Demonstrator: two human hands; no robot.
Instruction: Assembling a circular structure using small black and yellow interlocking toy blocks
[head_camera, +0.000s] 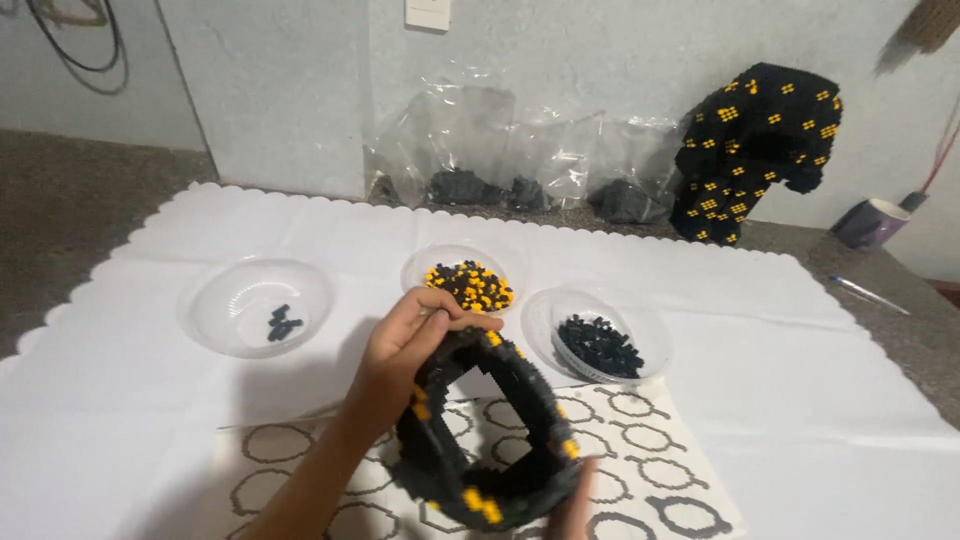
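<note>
Ring: black-and-yellow brick ring (487, 430) held upright above the pattern sheet (640, 460).
Left hand (405, 350): clamped on its top.
Right hand (572, 510): fingertips touching its lower edge; grip unclear.

Black brick-built ring (487, 430) with yellow studs, hollow centre, tilted upright, held above the patterned sheet

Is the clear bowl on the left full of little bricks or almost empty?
Almost empty. The clear plastic bowl on the left holds only a few small black bricks near its middle; most of its bottom shows bare.
</note>
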